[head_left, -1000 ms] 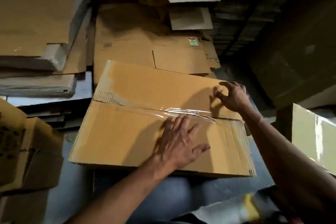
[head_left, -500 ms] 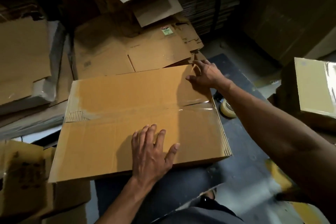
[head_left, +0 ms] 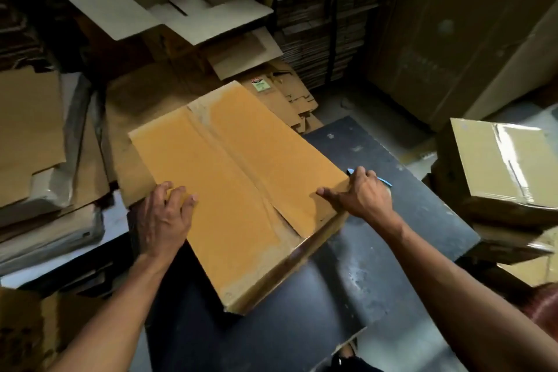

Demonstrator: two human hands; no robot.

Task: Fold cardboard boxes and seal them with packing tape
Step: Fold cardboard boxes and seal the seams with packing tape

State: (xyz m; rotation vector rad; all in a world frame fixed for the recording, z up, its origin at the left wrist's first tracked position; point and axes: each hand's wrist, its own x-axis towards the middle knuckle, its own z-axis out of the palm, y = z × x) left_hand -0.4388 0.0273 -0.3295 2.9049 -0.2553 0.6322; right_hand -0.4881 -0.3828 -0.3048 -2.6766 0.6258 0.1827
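Box [head_left: 241,190] lies skewed on dark table [head_left: 392,251], near corner past table edge; left hand [head_left: 163,220] flat on its left edge, fingers straight; right hand [head_left: 362,196] curls over right edge, gripping it; risk: box tips off near edge, centre seam gapes; since half second ago box has turned, tape sheen gone, right hand shifted from far corner.

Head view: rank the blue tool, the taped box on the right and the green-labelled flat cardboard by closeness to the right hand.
From the right hand:
1. Blue tool, just behind its fingers.
2. Taped box, off to the right.
3. Green-labelled flat cardboard, far behind the orange box.
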